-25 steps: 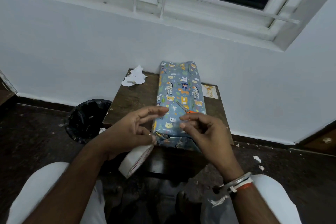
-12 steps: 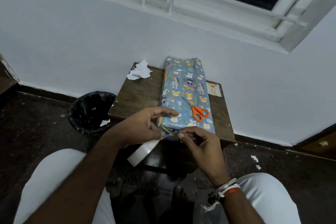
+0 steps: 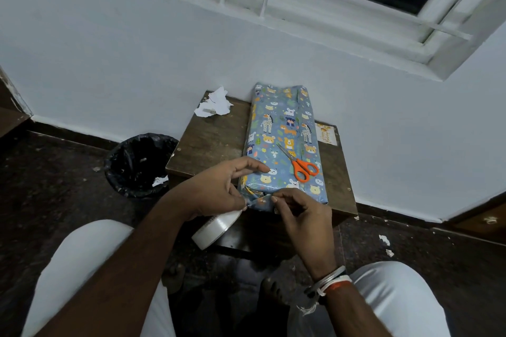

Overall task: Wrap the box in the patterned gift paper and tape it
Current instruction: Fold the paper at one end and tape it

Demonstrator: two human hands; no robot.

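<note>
— What's changed?
— Both hands dropped to the near end of the box (image 3: 284, 128) on the table (image 3: 213, 142). My left hand (image 3: 219, 189) grips the tape roll (image 3: 216, 230), with the forefinger straight on top. My right hand (image 3: 301, 216) pinches the gift paper (image 3: 257, 202) fold (tape barely visible). I'd say end-sealing is starting.

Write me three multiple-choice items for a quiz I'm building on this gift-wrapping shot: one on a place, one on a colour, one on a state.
1. Where do the scissors lie? A. on the floor B. on the wrapped box C. on the windowsill
2. What colour are their handles? A. green B. orange C. black
3. What does the left hand hold? A. nothing B. the scissors C. the roll of tape
Answers: B, they rest on the box's patterned top; B, both loops are orange; C, the roll hangs from its curled fingers.
</note>
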